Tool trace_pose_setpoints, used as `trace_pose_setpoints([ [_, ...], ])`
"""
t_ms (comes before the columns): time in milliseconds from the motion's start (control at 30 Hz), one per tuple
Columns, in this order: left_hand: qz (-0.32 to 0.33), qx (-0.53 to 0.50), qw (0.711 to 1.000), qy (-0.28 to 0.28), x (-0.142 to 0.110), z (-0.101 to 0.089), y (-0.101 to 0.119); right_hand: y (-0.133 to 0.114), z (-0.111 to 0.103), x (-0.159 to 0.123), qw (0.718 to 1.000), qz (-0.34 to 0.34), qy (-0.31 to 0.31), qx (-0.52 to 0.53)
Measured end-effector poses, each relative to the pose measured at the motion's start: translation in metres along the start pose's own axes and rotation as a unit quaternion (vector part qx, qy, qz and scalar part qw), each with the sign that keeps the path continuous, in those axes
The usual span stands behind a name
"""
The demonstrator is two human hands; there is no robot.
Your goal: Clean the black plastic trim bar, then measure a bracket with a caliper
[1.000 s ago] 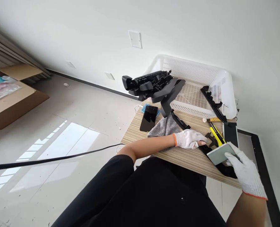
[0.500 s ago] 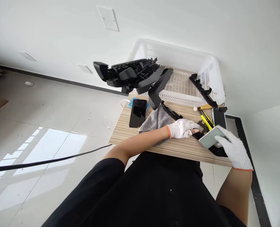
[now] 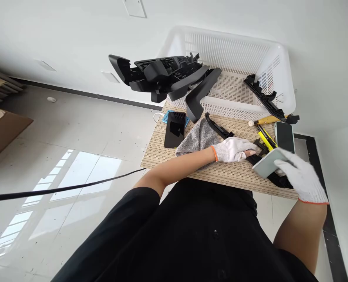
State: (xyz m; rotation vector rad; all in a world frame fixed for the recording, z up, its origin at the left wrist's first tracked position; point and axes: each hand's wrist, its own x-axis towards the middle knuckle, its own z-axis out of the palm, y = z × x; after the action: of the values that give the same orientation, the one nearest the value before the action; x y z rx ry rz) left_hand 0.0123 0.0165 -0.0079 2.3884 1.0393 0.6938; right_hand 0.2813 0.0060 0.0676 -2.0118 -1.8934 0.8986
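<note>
Both my hands wear white knit gloves. My left hand (image 3: pixel 232 150) lies on the striped wooden table (image 3: pixel 191 166), fingers curled down on a black plastic part (image 3: pixel 257 156). My right hand (image 3: pixel 301 176) grips a flat grey block (image 3: pixel 268 163) and holds it tilted over the same black part near the table's right front edge. A grey cloth (image 3: pixel 197 138) lies just behind my left wrist.
A white plastic basket (image 3: pixel 235 51) stands at the table's back, with large black plastic parts (image 3: pixel 164 74) sticking out left and a black strip (image 3: pixel 266 98) on its right. A black phone (image 3: pixel 174 129), a yellow utility knife (image 3: pixel 266 139) and another phone (image 3: pixel 284 136) lie on the table. A cardboard box (image 3: pixel 2 127) sits on the floor left.
The view has swung and tipped a little; my right hand with the grey block has shifted slightly over the black part. My left hand stays pressed in place.
</note>
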Motion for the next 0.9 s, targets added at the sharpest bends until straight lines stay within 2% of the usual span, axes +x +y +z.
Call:
trace_pose_setpoints([
  [33, 0.001, 0.000, 1.000, 0.000, 0.000, 0.000, 0.000, -0.003, 0.000, 0.000, 0.999, 0.003, -0.037, 0.001],
  [67, 0.002, -0.001, 1.000, 0.000, -0.001, 0.000, 0.000, -0.005, 0.000, 0.001, 0.999, 0.011, -0.046, 0.010],
  [167, 0.011, -0.009, 1.000, 0.004, -0.002, -0.001, 0.000, -0.006, 0.000, 0.002, 0.998, 0.028, 0.040, 0.046],
  [200, 0.014, -0.011, 1.000, 0.004, -0.002, -0.002, 0.000, -0.005, 0.000, 0.002, 0.998, 0.026, 0.029, 0.043],
  [267, 0.019, -0.014, 1.000, 0.004, -0.003, -0.002, 0.000, -0.003, 0.000, 0.003, 0.998, 0.012, -0.048, 0.030],
  [300, 0.021, -0.016, 1.000, 0.003, -0.003, -0.003, 0.000, -0.001, 0.000, 0.003, 0.998, 0.009, -0.061, 0.031],
  [400, 0.027, -0.019, 0.999, 0.005, -0.005, -0.003, 0.000, 0.001, -0.001, 0.003, 0.998, 0.012, 0.021, 0.066],
  [433, 0.027, -0.020, 0.999, 0.009, -0.005, -0.003, 0.000, 0.001, -0.002, 0.004, 0.998, 0.011, 0.018, 0.067],
  [533, 0.029, -0.027, 0.999, 0.025, -0.006, -0.003, 0.002, 0.000, -0.004, 0.007, 0.996, -0.003, -0.071, 0.052],
  [567, 0.031, -0.029, 0.999, 0.029, -0.007, -0.002, 0.002, 0.000, -0.005, 0.008, 0.997, 0.003, -0.057, 0.058],
  [633, 0.036, -0.030, 0.998, 0.036, -0.007, -0.002, 0.002, -0.002, -0.004, 0.010, 0.996, 0.018, 0.014, 0.082],
  [667, 0.037, -0.028, 0.998, 0.038, -0.008, -0.001, 0.001, -0.003, -0.004, 0.010, 0.995, 0.022, 0.020, 0.091],
  [767, 0.036, -0.019, 0.998, 0.047, -0.008, 0.001, -0.001, -0.005, -0.002, 0.011, 0.991, 0.008, -0.066, 0.113],
  [800, 0.035, -0.018, 0.998, 0.049, -0.008, 0.002, -0.002, -0.005, -0.002, 0.011, 0.991, 0.008, -0.051, 0.125],
  [867, 0.035, -0.018, 0.998, 0.051, -0.009, 0.002, -0.003, -0.005, -0.002, 0.011, 0.990, 0.019, 0.035, 0.137],
  [900, 0.036, -0.018, 0.998, 0.050, -0.009, 0.002, -0.003, -0.004, -0.002, 0.011, 0.989, 0.025, 0.046, 0.135],
])
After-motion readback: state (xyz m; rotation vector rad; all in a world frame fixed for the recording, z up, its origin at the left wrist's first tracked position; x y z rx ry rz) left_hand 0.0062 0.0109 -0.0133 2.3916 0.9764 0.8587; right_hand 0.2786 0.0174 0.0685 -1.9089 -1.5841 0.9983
